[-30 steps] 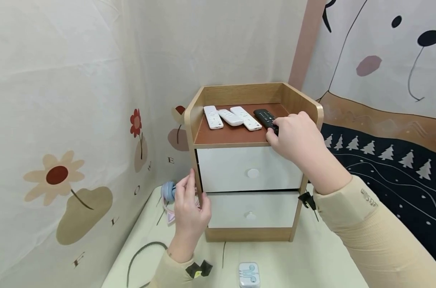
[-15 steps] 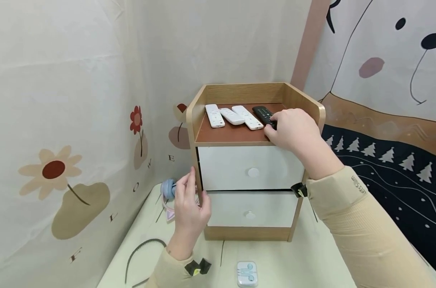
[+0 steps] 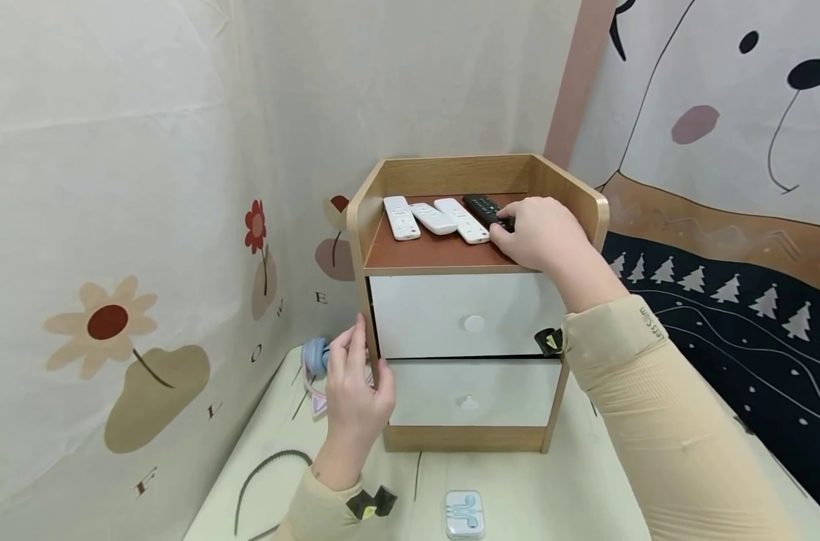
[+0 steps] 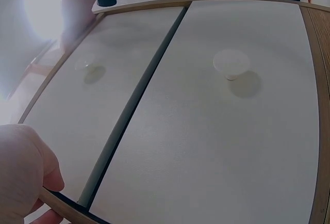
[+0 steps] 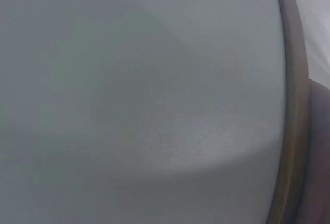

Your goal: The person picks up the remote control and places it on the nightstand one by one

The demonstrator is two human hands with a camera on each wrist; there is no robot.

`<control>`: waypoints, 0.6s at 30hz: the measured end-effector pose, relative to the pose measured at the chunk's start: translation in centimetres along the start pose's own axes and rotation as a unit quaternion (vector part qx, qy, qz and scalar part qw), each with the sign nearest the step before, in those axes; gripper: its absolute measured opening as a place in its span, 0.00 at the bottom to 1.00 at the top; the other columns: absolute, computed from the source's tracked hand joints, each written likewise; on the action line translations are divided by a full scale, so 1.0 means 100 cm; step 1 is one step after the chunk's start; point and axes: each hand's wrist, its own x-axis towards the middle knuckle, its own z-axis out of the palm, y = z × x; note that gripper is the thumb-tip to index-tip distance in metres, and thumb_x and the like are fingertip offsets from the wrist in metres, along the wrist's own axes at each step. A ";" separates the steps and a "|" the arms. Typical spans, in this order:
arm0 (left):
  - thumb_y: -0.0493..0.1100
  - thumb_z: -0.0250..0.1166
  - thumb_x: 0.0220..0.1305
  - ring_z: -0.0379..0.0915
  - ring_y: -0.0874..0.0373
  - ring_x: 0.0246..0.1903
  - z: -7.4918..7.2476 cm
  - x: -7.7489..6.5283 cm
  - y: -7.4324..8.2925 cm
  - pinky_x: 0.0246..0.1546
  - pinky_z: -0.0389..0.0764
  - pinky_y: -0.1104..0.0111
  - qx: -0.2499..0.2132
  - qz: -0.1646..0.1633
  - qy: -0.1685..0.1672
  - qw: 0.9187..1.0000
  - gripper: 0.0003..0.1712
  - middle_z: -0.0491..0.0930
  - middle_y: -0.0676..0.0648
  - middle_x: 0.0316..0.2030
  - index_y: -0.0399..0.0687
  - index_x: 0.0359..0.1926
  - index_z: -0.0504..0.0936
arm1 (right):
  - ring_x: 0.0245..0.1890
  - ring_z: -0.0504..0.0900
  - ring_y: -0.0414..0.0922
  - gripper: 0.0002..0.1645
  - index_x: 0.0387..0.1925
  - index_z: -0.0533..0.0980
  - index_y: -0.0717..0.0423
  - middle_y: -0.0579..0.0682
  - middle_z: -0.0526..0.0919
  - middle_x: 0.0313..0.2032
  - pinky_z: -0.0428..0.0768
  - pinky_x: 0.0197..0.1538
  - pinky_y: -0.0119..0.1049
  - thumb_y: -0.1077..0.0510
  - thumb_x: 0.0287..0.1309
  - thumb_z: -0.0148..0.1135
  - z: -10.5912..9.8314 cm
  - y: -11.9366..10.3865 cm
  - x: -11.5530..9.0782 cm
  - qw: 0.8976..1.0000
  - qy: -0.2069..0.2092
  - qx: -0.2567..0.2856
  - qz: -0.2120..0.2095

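Note:
A small wooden cabinet (image 3: 467, 439) with two white drawers stands in front of me. On its brown top shelf, my right hand (image 3: 541, 231) grips the near end of a black remote control (image 3: 480, 206), its thumb on the left side. Left of that lie three white remotes: one near the black one (image 3: 462, 221), a shorter one in the middle (image 3: 433, 219) and one at the far left (image 3: 401, 218). My left hand (image 3: 355, 383) rests against the cabinet's left side, index finger straight; its thumb (image 4: 51, 175) lies by the front edge in the left wrist view.
A clear case with earphones (image 3: 465, 514) lies on the table before the cabinet. Headphones (image 3: 316, 357) with a blue cushion sit behind my left hand. A dark cable (image 3: 267, 460) curves at the left. Printed cloth hangs behind and on both sides.
My right hand has shifted left and slightly back, bringing the black remote control closer to the white ones. My left hand stays at the cabinet's side.

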 end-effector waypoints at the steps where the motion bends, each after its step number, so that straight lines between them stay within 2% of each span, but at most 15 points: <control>1: 0.26 0.65 0.59 0.77 0.43 0.47 0.000 0.000 0.000 0.37 0.86 0.53 -0.001 0.001 0.001 1.000 0.44 0.77 0.28 0.56 0.29 0.79 0.69 | 0.74 0.76 0.64 0.35 0.76 0.76 0.54 0.64 0.82 0.71 0.75 0.76 0.63 0.43 0.78 0.49 0.001 0.001 0.001 1.000 -0.002 0.001 -0.002; 10: 0.26 0.66 0.60 0.78 0.42 0.47 0.000 0.001 -0.001 0.39 0.85 0.54 0.000 -0.002 0.000 1.000 0.43 0.78 0.29 0.57 0.29 0.78 0.70 | 0.81 0.62 0.72 0.39 0.84 0.67 0.49 0.69 0.69 0.78 0.66 0.81 0.69 0.39 0.81 0.49 0.004 0.004 0.005 0.999 -0.039 0.018 0.010; 18: 0.26 0.65 0.59 0.78 0.41 0.48 0.001 0.000 -0.002 0.38 0.86 0.52 -0.005 -0.003 0.001 1.000 0.44 0.78 0.29 0.56 0.30 0.79 0.70 | 0.80 0.60 0.70 0.39 0.86 0.64 0.46 0.67 0.65 0.81 0.65 0.81 0.70 0.38 0.82 0.47 0.004 0.005 0.003 0.998 -0.053 0.027 0.013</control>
